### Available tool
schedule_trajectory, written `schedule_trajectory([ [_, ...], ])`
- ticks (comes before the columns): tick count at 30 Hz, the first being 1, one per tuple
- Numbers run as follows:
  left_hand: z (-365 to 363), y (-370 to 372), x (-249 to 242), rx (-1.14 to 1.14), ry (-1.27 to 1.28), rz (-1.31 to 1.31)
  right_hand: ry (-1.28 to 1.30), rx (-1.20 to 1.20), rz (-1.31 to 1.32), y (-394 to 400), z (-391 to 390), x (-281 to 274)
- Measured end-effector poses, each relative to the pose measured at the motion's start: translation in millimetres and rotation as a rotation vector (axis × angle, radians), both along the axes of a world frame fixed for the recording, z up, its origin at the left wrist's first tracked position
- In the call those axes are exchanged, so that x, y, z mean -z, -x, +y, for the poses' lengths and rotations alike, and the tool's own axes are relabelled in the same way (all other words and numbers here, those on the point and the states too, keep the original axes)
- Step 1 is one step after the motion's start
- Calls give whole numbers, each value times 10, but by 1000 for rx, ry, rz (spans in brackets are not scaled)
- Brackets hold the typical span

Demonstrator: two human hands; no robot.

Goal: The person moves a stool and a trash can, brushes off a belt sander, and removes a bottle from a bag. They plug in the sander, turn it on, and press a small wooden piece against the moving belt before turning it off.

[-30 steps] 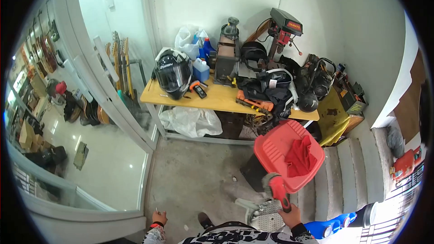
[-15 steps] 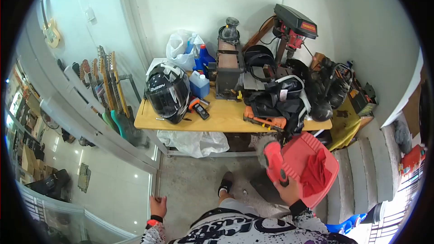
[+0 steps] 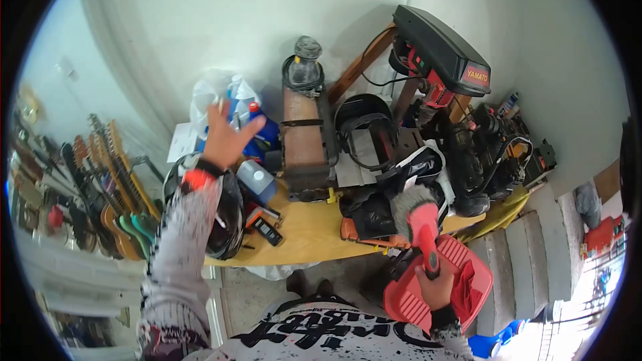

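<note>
My left hand (image 3: 229,135) reaches over the back left of the bench with its fingers spread, holding nothing. Behind it are a white plastic bag (image 3: 200,103) and a blue bottle with a red cap (image 3: 267,130). My right hand (image 3: 438,289) is wrapped around the handle of a red scrub brush (image 3: 423,227), its grey bristles (image 3: 408,206) raised towards the bench. Around and beneath that hand is a red plastic bucket (image 3: 400,301) with a red cloth (image 3: 466,289) in it. What bears the bucket is hidden.
A black helmet (image 3: 227,227) and a jug of blue liquid (image 3: 257,182) stand on the wooden bench (image 3: 311,230). A belt sander (image 3: 304,140), a face shield (image 3: 364,113) and a drill press (image 3: 441,53) are farther back. Concrete steps (image 3: 498,254) rise at the right; guitars (image 3: 117,174) stand left.
My left hand has risen from low beside my body to above the bench, its fingers now spread. The view has come closer to the bench. The brush has tilted more upright.
</note>
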State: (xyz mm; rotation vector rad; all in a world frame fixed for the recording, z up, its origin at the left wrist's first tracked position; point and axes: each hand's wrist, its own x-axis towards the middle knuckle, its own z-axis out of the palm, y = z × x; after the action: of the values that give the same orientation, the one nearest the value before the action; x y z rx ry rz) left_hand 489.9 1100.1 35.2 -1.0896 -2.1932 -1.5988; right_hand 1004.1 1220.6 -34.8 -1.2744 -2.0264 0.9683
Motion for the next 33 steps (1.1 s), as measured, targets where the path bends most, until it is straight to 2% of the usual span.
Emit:
schedule_trajectory([
  [2,857,639,31,-20,39,106,-39,124,-27,-189,-59,195],
  [4,1619,1062,18,-25,83,20,-54,313,-78,-349,-416,245],
  [5,2021,1318,187,-79,55,52,-44,391,-97,-362,-566,213],
  [7,2411,1496,242,-69,83,24,88,571,102,-499,-929,422],
  [8,2579,1555,272,-72,124,4,115,646,70,-538,-1135,441],
  [9,2724,1615,310,-82,121,-5,228,771,-113,-456,-1431,207],
  [10,2830,1640,334,-66,124,-14,227,787,-122,-409,-1567,251],
  [12,2902,1669,372,109,-24,-68,93,814,-13,-398,-1860,345],
  [14,2972,1673,473,126,-21,-37,150,826,-85,-444,-2115,404],
  [16,3005,1708,613,91,-111,113,220,821,-184,-518,-2265,491],
  [18,3073,1696,589,29,-99,81,258,802,-261,-513,-2201,588],
  [19,3085,1668,593,13,-103,91,122,922,-116,48,-2099,281],
  [20,3083,1657,596,-2,-105,104,127,921,-123,-21,-2126,285],
  [22,2999,1685,563,-32,-97,115,440,830,-93,-259,-2114,333],
  [23,2909,1702,517,-4,-195,29,253,797,-171,-213,-2156,374],
  [24,2847,1737,434,25,-296,-52,254,795,-164,-212,-2116,376],
  [25,2772,1782,351,-25,-390,43,378,855,-125,-238,-2050,352],
  [26,2589,1768,154,5,-408,28,506,916,-89,-218,-2004,289],
  [27,2354,1734,-104,34,-427,10,378,901,-65,51,-1952,78],
  [30,1584,1898,-679,-116,-341,403,318,873,-70,23,-1874,126],
  [31,1255,1901,-867,-139,-315,437,326,858,-63,83,-1815,89],
  [32,914,1902,-1035,-214,-243,504,272,800,-158,190,-1721,-18],
  [33,607,1911,-1141,-181,-277,480,218,738,-261,269,-1651,-146],
])
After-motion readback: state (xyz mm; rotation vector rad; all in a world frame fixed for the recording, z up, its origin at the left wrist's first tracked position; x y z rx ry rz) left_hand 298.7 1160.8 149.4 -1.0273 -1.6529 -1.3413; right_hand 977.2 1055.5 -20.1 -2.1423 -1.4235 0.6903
